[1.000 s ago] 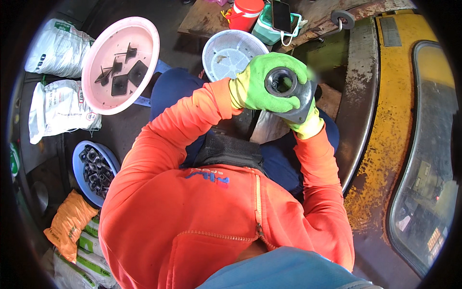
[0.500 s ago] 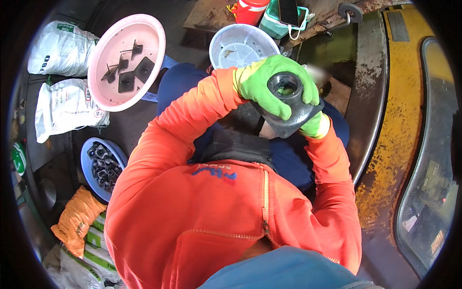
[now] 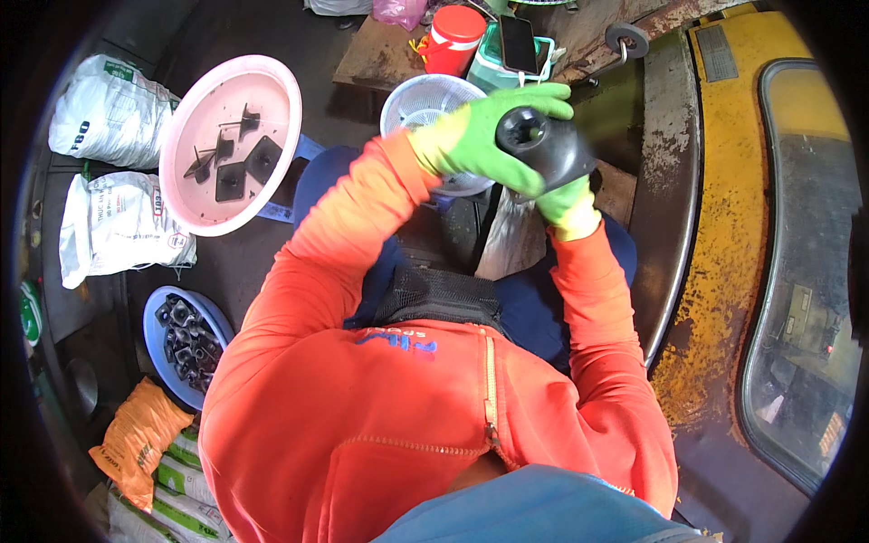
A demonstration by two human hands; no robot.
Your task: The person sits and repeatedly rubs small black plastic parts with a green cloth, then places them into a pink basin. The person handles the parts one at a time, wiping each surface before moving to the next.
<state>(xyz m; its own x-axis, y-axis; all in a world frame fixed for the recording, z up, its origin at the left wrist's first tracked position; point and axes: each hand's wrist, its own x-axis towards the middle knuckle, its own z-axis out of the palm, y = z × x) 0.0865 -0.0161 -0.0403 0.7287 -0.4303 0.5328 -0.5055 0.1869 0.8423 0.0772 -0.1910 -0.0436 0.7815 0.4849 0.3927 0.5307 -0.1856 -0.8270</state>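
Now the left hand [image 3: 484,140] has loosened on the black part [image 3: 566,156]: half a second ago its fingers curled around it, and here that grip is spread, fingers stretched above and thumb below, which suggests a change of hold partway through the handling. The part sits right of upper centre, above the right hand [image 3: 570,208], whose fingers are hidden, so I cannot tell how that grip closes. At upper left, a pink basin [image 3: 208,110] holds a few square-plated black pieces [image 3: 231,183]; at left, a blue basin [image 3: 214,312] is heaped with small dark parts [image 3: 188,342]; the pale mesh basket [image 3: 412,100], top centre, is partly covered
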